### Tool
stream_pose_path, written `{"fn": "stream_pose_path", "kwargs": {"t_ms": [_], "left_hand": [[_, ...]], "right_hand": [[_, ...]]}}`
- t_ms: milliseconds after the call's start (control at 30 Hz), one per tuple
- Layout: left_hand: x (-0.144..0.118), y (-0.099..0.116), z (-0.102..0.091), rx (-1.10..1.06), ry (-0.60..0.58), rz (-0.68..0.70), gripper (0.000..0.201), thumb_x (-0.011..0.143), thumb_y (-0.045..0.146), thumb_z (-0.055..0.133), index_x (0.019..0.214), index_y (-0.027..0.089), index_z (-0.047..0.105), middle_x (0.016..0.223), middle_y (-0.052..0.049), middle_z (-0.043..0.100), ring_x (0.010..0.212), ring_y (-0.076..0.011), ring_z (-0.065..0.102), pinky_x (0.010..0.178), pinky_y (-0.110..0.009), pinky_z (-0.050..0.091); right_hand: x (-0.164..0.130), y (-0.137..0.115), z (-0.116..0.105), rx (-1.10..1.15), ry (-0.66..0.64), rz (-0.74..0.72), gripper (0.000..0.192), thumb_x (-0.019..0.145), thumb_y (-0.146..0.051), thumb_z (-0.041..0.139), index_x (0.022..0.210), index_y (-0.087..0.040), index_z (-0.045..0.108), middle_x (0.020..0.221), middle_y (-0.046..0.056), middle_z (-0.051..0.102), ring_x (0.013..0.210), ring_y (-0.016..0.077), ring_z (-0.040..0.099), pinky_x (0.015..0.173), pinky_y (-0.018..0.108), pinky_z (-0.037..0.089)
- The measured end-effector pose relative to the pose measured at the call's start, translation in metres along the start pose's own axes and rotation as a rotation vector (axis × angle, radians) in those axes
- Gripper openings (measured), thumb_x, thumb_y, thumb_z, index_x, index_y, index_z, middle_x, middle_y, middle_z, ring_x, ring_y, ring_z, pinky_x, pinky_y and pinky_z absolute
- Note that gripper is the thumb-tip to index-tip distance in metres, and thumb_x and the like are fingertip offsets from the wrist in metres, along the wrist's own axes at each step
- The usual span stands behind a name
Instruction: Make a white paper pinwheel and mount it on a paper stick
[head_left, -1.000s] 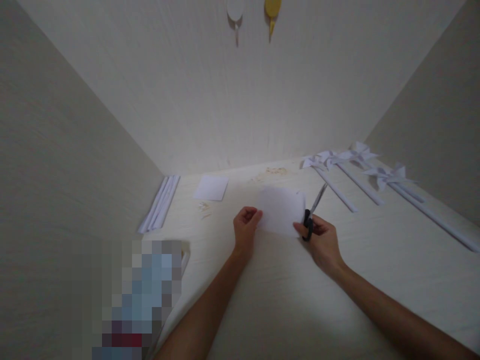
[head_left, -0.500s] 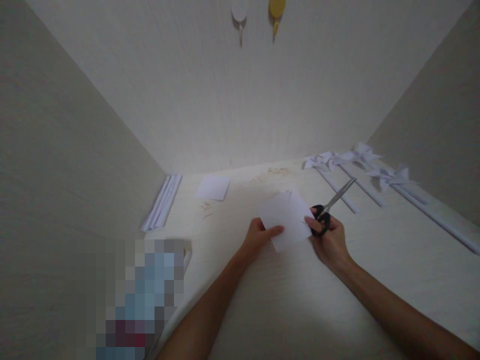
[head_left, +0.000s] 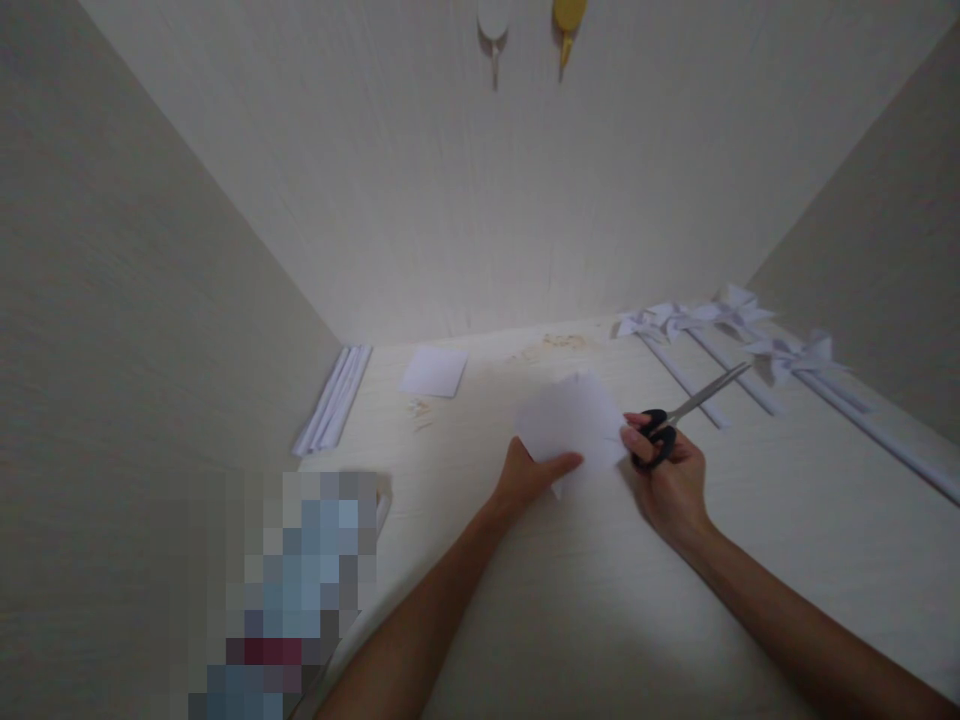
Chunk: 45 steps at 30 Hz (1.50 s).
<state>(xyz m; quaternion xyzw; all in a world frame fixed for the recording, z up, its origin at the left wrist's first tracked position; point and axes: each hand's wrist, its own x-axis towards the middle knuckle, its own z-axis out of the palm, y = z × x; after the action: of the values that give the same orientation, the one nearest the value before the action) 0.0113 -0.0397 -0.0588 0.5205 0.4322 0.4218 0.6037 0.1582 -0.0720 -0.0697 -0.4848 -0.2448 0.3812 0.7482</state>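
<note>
A square sheet of white paper [head_left: 570,415] with short slits at its corners is held over the table. My left hand [head_left: 531,474] is closed on its lower left part, the thumb on top and the other fingers hidden beneath. Black-handled scissors [head_left: 656,438] sit in my right hand [head_left: 671,480], which is closed round the handles. Their blades point away to the upper right and look closed. The thumb and fingertips of that hand are beside the paper's right edge; whether they touch it I cannot tell.
Paper pinwheels [head_left: 799,358] on rolled paper sticks lie at the right. Several white paper rolls [head_left: 334,400] are at the left, near another white square [head_left: 435,371]. Small scraps [head_left: 564,341] lie at the back. A blurred-out object [head_left: 300,570] stands front left. Two hooks [head_left: 568,30] hang on the wall.
My right hand with the scissors has moved slightly right, away from the paper's edge. My left thumb has slid a little further across the sheet. The whole view has shifted slightly.
</note>
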Motion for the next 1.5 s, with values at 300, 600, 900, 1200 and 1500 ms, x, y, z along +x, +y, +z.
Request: {"fn": "stream_pose_path", "kwargs": {"t_ms": [300, 600, 900, 1200, 1500], "left_hand": [[0.006, -0.003, 0.003, -0.277, 0.195, 0.07, 0.045, 0.055, 0.026, 0.07, 0.096, 0.012, 0.057, 0.089, -0.009, 0.064, 0.092, -0.0205, 0.057, 0.083, -0.034, 0.043], [0.001, 0.004, 0.005, -0.125, 0.151, 0.072, 0.047, 0.053, 0.024, 0.071, 0.097, 0.014, 0.057, 0.09, -0.008, 0.065, 0.091, -0.0214, 0.057, 0.084, -0.037, 0.042], [0.0, 0.003, 0.003, -0.108, 0.143, 0.061, 0.029, 0.053, 0.023, 0.07, 0.079, 0.014, 0.061, 0.08, -0.005, 0.066, 0.088, -0.0187, 0.058, 0.081, -0.033, 0.043], [-0.001, 0.005, 0.004, -0.057, 0.116, 0.017, 0.011, 0.055, 0.022, 0.066, 0.056, 0.014, 0.058, 0.054, 0.0, 0.06, 0.051, -0.0118, 0.054, 0.057, -0.025, 0.045], [0.0, 0.012, 0.005, -0.042, 0.235, 0.033, 0.015, 0.059, 0.02, 0.06, 0.047, 0.016, 0.053, 0.047, 0.002, 0.056, 0.049, -0.0105, 0.051, 0.055, -0.023, 0.042]], "right_hand": [[-0.021, -0.005, 0.008, -0.314, -0.275, 0.046, 0.02, 0.058, -0.03, 0.069, 0.068, -0.016, 0.058, 0.065, 0.001, 0.061, 0.051, 0.0096, 0.049, 0.043, 0.02, 0.036], [-0.026, -0.005, 0.01, -0.418, -0.346, 0.055, 0.022, 0.054, -0.029, 0.071, 0.059, -0.017, 0.053, 0.049, -0.004, 0.05, 0.043, 0.0073, 0.041, 0.039, 0.02, 0.032], [-0.026, -0.004, 0.013, -0.403, -0.343, 0.062, 0.023, 0.053, -0.03, 0.071, 0.057, -0.017, 0.052, 0.047, -0.005, 0.047, 0.042, 0.0066, 0.039, 0.038, 0.019, 0.031], [-0.02, 0.006, 0.006, -0.26, -0.275, 0.063, 0.021, 0.056, -0.027, 0.069, 0.064, -0.016, 0.053, 0.052, -0.004, 0.047, 0.045, 0.0063, 0.037, 0.039, 0.019, 0.03], [-0.021, 0.006, 0.008, -0.301, -0.444, 0.082, 0.021, 0.053, -0.024, 0.072, 0.063, -0.016, 0.056, 0.059, -0.001, 0.054, 0.051, 0.0094, 0.046, 0.044, 0.021, 0.035]]}}
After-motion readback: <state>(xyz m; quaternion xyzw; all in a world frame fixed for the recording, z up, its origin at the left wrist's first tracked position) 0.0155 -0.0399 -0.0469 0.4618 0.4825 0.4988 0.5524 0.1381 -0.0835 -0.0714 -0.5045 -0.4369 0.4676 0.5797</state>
